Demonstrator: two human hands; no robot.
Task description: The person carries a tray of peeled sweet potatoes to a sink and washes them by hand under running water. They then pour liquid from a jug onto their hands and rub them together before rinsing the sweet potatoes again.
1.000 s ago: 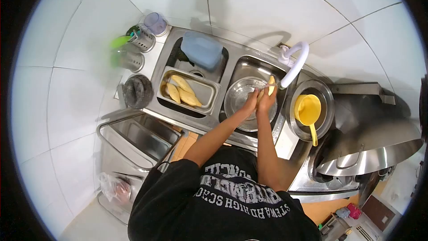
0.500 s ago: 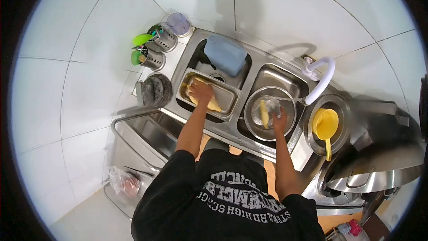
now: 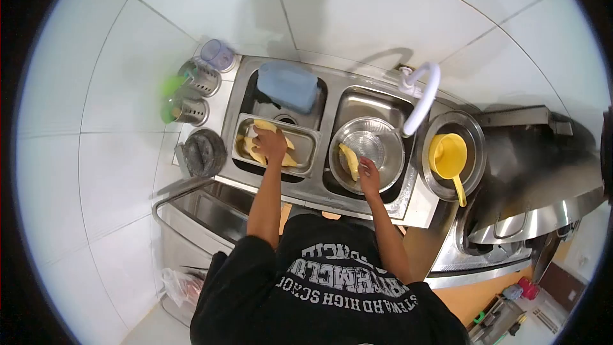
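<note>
"Why is that shiny oblong metal tray (image 3: 309, 145) up there in the silver metal sink (image 3: 332, 92)?"

"It lies across the front of the left basin. Maybe its rim rests on the sides so it can't drop in. That puts the long, pale-yellow pieces of food (image 3: 288, 161) high up, under the left hand (image 3: 271, 145)."

"Is that hand grabbing one?"

"Its fingers are down on top of them, but I can't tell if they squeeze one."

"And the right hand (image 3: 368, 177)?"

"It's loose, fingers a bit bent, with nothing in it that I can see. It's over the round silver metal bowl (image 3: 378, 148) in the right basin, just beside a single yellow piece (image 3: 349, 162) lying there. The curved white tap (image 3: 422, 112) points that way, I guess so water lands in the bowl."

"Why is the yellow plastic dipper (image 3: 447, 155) in another round metal bowl (image 3: 476, 142)?"

"Perhaps to catch its drips."

"Let's count!"

"One tray, one tap, one dipper, two round metal bowls. One blue plastic box (image 3: 288, 87) in the left basin. On the white bench (image 3: 219, 94), two silver cups with holes (image 3: 205, 80) and one see-through purple cup (image 3: 218, 55)."

"And yellow pieces?"

"One in the bowl. In the tray, at least two; the hand hides the rest."
</note>
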